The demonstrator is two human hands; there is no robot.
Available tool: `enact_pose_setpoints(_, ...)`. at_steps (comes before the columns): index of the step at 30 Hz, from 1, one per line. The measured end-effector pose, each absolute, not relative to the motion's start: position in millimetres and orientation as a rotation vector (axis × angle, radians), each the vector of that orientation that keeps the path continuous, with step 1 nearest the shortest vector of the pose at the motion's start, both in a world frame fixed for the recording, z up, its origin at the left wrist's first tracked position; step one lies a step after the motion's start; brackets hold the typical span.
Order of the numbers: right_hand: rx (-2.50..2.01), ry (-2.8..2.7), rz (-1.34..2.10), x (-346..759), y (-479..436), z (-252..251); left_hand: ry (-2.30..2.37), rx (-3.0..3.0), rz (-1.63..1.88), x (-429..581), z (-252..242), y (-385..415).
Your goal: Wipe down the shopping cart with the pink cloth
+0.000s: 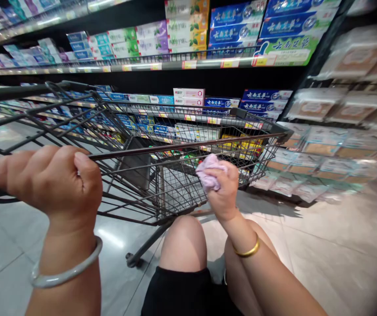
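The left hand (50,180) is making a fist round the top edge of a shopping cart (162,149), while the right hand (226,188) is squeezing a crumpled, light purple cloth (210,172) in front of the cart's near side, just under that edge and toward its right end, though I cannot tell if the cloth is touching the bars. The cart is standing just past the knees (183,245), its long side running left to right, and it is looking dark and full of thin bars. Behind it, blue boxes (234,26) are sitting along a shelf's front edge (142,66).
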State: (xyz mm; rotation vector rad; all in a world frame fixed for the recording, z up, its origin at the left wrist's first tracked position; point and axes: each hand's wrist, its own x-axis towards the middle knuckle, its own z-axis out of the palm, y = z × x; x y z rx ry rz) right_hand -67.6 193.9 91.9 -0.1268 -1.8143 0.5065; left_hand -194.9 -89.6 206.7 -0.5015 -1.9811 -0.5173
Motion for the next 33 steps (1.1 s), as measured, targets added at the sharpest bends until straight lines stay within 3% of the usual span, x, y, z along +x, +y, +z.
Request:
enact_pose_setpoints(4,-0.023,-1.865,0.451,-67.5,187.9,96.4,-1.964,-0.496,-0.477,-186.6,206.2,-83.0)
enact_pose_setpoints(10,-0.264,-1.658,0.535,-63.7,221.3,99.3,-1.966,-0.506,-0.506,-174.6,205.9,-72.1)
enact_pose_setpoints(17,0.097,-1.875,0.502,-62.9,190.9,97.9,-1.994,-0.512,-0.547,-167.8,208.5,-69.0)
enact_pose_setpoints(23,-0.226,-1.575,0.633,-65.9,224.9,102.5,-1.978,-0.488,-0.464,-167.4,208.9,-66.2)
enact_pose_setpoints(29,0.09,-1.732,0.589,-70.4,194.5,114.9,-2.046,-0.5,-0.407,-162.6,210.2,-67.0)
enact_pose_setpoints(33,-0.017,-1.601,0.601,-71.3,208.9,126.2,-2.053,-0.508,-0.417,-160.0,210.5,-67.9)
